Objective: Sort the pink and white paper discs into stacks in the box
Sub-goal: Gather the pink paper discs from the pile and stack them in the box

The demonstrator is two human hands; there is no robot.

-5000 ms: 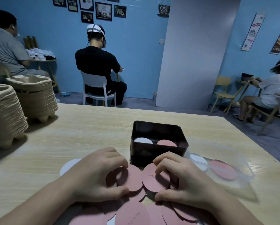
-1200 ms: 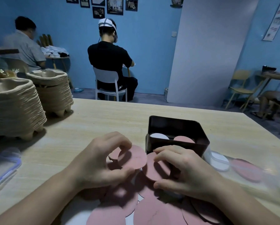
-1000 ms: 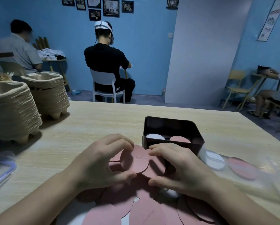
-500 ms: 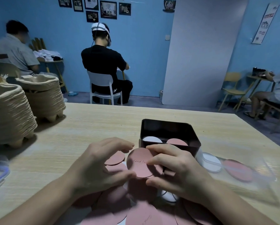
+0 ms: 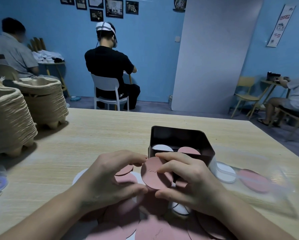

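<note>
A small stack of pink discs (image 5: 153, 174) is held upright-tilted just in front of the dark box (image 5: 181, 138). My right hand (image 5: 185, 184) pinches it between fingers and thumb. My left hand (image 5: 110, 177) touches its left edge with fingertips and thumb. Inside the box lie a white stack (image 5: 161, 147) on the left and a pink stack (image 5: 188, 150) on the right. Loose pink discs (image 5: 154, 229) and a white disc (image 5: 179, 207) are spread on the table below my hands.
A clear plastic lid (image 5: 252, 181) lies right of the box over a white disc (image 5: 225, 172) and a pink disc (image 5: 254, 180). Two tall stacks of egg trays (image 5: 8, 118) stand at the table's left. Other people sit at tables behind.
Both hands have gathered pink discs from the pile and lifted them into one small stack; the stack passed toward my right hand and rose nearer the box front.
</note>
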